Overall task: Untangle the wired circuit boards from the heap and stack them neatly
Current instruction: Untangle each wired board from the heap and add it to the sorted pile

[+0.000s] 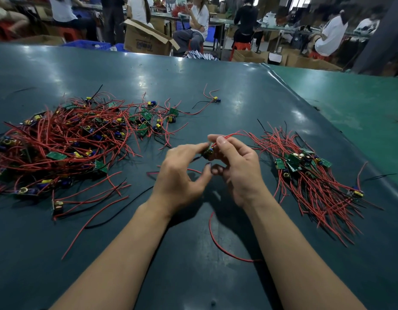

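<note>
A tangled heap [66, 139] of small green circuit boards with red and black wires covers the left of the dark table. On the right lies a sorted pile [305, 173] with boards bunched together and wires fanned toward me. Between them, above the table, my left hand [182, 173] and my right hand [236, 168] together hold one small circuit board [208, 151]. My left thumb and forefinger pinch the board. My right fingers pinch its red wire [229, 135], which runs up and to the right.
A lone wired board [216, 100] lies farther back at centre. A loose red wire [218, 240] curls on the table [193, 276] between my forearms. A green mat [350, 97] adjoins at the right. Seated people, cardboard boxes and red stools fill the background.
</note>
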A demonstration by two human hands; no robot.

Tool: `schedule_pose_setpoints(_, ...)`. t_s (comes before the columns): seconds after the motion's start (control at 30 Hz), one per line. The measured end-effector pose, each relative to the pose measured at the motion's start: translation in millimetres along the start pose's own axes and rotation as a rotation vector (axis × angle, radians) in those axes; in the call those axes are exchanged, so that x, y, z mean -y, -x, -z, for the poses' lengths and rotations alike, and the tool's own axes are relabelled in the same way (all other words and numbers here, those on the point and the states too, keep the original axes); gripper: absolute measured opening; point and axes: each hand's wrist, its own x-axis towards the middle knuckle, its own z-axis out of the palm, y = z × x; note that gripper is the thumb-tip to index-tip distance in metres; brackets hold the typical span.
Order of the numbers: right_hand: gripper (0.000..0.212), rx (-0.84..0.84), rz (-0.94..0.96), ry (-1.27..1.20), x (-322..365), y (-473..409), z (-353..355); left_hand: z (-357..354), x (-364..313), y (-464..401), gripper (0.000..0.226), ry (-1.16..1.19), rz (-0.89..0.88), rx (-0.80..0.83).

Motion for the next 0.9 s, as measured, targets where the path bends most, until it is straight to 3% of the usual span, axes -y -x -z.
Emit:
schedule_pose_setpoints(0.27,0.011,-0.066,-0.02,0.136,-1.9,0.8,-0.4,-0.6,5.2,-0.6,0.029,0.01,0.066,-0.05)
schedule_pose_setpoints(0.5,0.02,-0.249,0.077,0.31,-4.9,-7.5,10.1,-2.4,3.8,0.5,0.015,-0.014,0.059,-0.033)
schedule_pose_setpoints(0.9,0.027,-0.758,0.21,-0.103,11.2,-29.2,42.6,6.1,-0.5,5.9,0.015,0.019,-0.024,-0.066)
